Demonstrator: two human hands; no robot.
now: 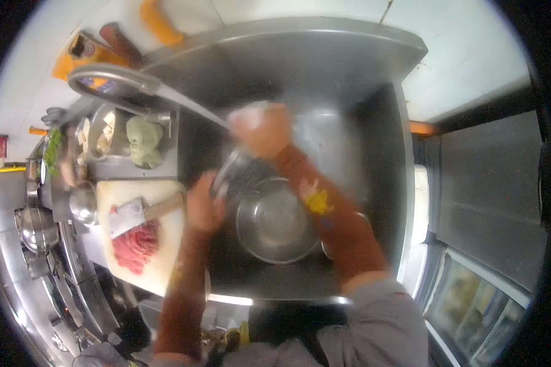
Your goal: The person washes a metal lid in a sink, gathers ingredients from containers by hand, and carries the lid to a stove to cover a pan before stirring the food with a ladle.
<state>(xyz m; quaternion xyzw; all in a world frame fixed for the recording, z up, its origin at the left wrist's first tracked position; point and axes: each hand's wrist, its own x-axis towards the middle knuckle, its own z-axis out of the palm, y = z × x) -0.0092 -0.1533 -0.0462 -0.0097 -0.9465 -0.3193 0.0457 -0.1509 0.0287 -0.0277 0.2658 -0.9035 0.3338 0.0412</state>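
Over the sink, my left hand (pixel 203 205) is closed on the rim of a blurred, shiny metal utensil (pixel 231 170) whose dark part looks mesh-like. My right hand (pixel 264 127) is curled just above it, beside the end of the long metal faucet (pixel 193 109). Something whitish shows at its fingers, but motion blur hides what it is. Beneath the hands, a round metal bowl (pixel 278 223) rests in the sink (pixel 226 269). Part of another round vessel (pixel 362 221) is hidden behind my right forearm.
Left of the sink, a white cutting board (pixel 165 244) holds a cleaver (pixel 128 218) and sliced raw meat (pixel 138 248). Beyond it stand a metal container of pale chunks (pixel 107 131), a pale green item (pixel 144 142) and a small metal bowl (pixel 82 203).
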